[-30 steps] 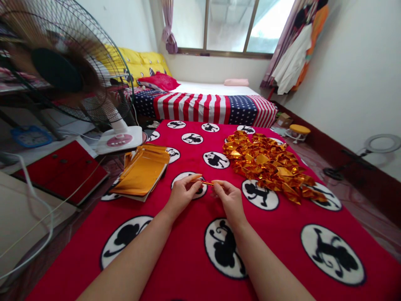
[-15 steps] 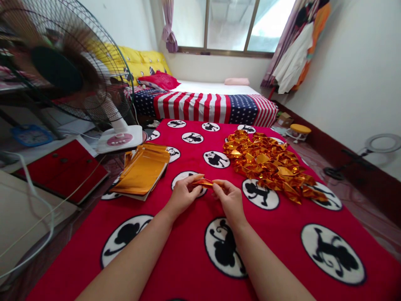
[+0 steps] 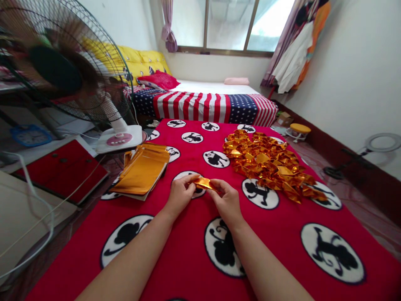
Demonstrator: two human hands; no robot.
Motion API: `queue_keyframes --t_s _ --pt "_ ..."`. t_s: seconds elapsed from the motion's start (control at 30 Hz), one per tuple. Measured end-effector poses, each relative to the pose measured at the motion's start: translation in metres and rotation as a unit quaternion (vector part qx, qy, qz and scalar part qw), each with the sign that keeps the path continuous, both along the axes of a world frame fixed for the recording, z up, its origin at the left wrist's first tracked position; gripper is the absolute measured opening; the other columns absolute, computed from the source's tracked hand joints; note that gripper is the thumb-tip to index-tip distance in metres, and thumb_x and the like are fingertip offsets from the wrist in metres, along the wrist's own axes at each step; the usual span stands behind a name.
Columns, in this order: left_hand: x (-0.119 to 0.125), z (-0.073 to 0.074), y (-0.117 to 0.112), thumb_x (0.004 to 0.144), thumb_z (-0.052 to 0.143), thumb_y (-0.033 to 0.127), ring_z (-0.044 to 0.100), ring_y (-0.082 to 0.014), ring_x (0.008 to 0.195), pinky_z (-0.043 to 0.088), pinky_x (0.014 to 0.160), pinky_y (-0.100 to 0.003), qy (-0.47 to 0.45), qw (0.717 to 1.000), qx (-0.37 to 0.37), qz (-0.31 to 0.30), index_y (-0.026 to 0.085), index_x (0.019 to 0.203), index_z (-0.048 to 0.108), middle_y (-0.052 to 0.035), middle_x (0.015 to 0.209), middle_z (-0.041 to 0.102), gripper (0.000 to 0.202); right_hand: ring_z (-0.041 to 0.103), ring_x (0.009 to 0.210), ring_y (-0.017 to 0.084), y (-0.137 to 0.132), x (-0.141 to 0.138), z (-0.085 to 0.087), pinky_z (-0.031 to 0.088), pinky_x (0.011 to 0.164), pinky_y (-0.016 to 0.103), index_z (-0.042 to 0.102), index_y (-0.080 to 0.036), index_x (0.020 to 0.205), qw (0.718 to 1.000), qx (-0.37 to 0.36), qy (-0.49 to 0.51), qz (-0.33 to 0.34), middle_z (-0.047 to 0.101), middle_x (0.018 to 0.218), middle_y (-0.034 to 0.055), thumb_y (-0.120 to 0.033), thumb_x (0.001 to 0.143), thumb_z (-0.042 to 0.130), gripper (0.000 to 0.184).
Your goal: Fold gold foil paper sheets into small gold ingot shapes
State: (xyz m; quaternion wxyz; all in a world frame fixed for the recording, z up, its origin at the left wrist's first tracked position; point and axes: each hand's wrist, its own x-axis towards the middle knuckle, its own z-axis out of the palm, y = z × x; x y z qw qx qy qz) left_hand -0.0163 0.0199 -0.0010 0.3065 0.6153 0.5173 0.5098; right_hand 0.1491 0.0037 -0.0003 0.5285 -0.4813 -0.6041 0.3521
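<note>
Both hands meet over the middle of a red blanket [image 3: 275, 234] printed with black monkeys in white ovals. My left hand [image 3: 180, 194] and my right hand [image 3: 226, 200] each pinch one end of a small folded piece of gold foil paper [image 3: 203, 183], held just above the blanket. Left of my left hand lies a stack of flat gold foil sheets [image 3: 142, 171]. Beyond my right hand sits a heap of folded gold foil pieces [image 3: 266, 162].
A standing fan [image 3: 62, 62] runs at the left, its white base [image 3: 120, 139] by the blanket's corner. A red board [image 3: 62, 169] lies left of the sheets. A bed with a stars-and-stripes cover [image 3: 206, 106] is behind. A ring light [image 3: 382, 144] stands at the right wall.
The gold piece between my fingers has gone from a thin edge-on strip to a wider, flatter shape. My right hand has shifted slightly left and closer to my left hand.
</note>
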Motion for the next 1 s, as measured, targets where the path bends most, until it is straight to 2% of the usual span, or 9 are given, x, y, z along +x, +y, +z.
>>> queue_keyframes --t_s 0.13,0.23,0.33,0.5,0.63,0.77,1.0 --pt "0.001 0.006 -0.003 0.075 0.052 0.009 0.071 -0.0205 0.091 0.056 0.085 -0.034 0.072 0.997 0.02 0.014 0.016 0.103 0.073 -0.0071 0.1 0.076 0.036 0.068 0.087 0.021 0.001 0.001 -0.002 0.053 0.079 0.034 0.069 -0.02 0.101 1.0 0.009 -0.015 -0.005 0.072 0.097 0.0073 -0.023 0.08 0.062 0.022" --pt "0.002 0.008 -0.006 0.077 0.051 0.009 0.071 -0.0195 0.085 0.056 0.079 -0.031 0.114 0.993 0.032 0.007 0.018 0.104 0.073 -0.0057 0.097 0.076 0.036 0.067 0.084 0.022 0.002 0.002 -0.005 0.053 0.076 0.034 0.07 -0.02 0.099 1.0 -0.002 -0.022 -0.012 0.072 0.094 0.0072 -0.022 0.082 0.058 0.021" --pt "0.003 0.007 -0.007 0.08 0.051 0.01 0.071 -0.0188 0.083 0.054 0.075 -0.028 0.15 0.987 0.054 -0.003 0.02 0.106 0.072 -0.0049 0.096 0.076 0.035 0.066 0.079 0.022 0.003 0.003 -0.006 0.052 0.071 0.033 0.071 -0.021 0.095 0.999 -0.006 -0.033 -0.016 0.071 0.089 0.0064 -0.021 0.082 0.055 0.02" --pt "0.003 0.004 -0.005 0.083 0.054 0.017 0.068 -0.0197 0.083 0.052 0.075 -0.029 0.213 0.973 0.09 0.015 0.019 0.107 0.069 -0.0068 0.094 0.074 0.028 0.064 0.071 0.02 0.002 0.006 -0.005 0.049 0.064 0.029 0.071 -0.021 0.089 0.998 -0.013 -0.05 -0.026 0.07 0.079 0.0044 -0.022 0.082 0.053 0.019" --pt "0.003 0.008 -0.007 0.086 0.053 0.022 0.065 -0.0197 0.085 0.049 0.077 -0.029 0.293 0.954 0.058 0.015 0.019 0.1 0.069 -0.0067 0.093 0.072 0.021 0.063 0.068 0.019 0.001 0.007 -0.001 0.047 0.062 0.027 0.071 -0.02 0.088 0.997 -0.017 -0.071 -0.034 0.07 0.075 0.0038 -0.022 0.083 0.051 0.021" --pt "0.004 0.015 -0.011 0.089 0.049 0.026 0.063 -0.0189 0.078 0.044 0.067 -0.028 0.375 0.927 0.012 0.013 0.018 0.084 0.066 -0.0053 0.085 0.069 0.019 0.064 0.068 0.018 0.0 0.007 0.001 0.046 0.062 0.026 0.071 -0.019 0.088 0.996 -0.016 -0.08 -0.038 0.07 0.074 0.0037 -0.021 0.082 0.05 0.022" --pt "0.005 0.019 -0.012 0.091 0.043 0.025 0.061 -0.0174 0.077 0.037 0.063 -0.028 0.431 0.902 -0.008 0.009 0.019 0.079 0.06 -0.004 0.088 0.069 0.022 0.064 0.068 0.018 0.0 0.007 0.003 0.045 0.064 0.026 0.07 -0.018 0.088 0.992 -0.005 -0.115 -0.052 0.07 0.075 0.0039 -0.021 0.082 0.048 0.023"
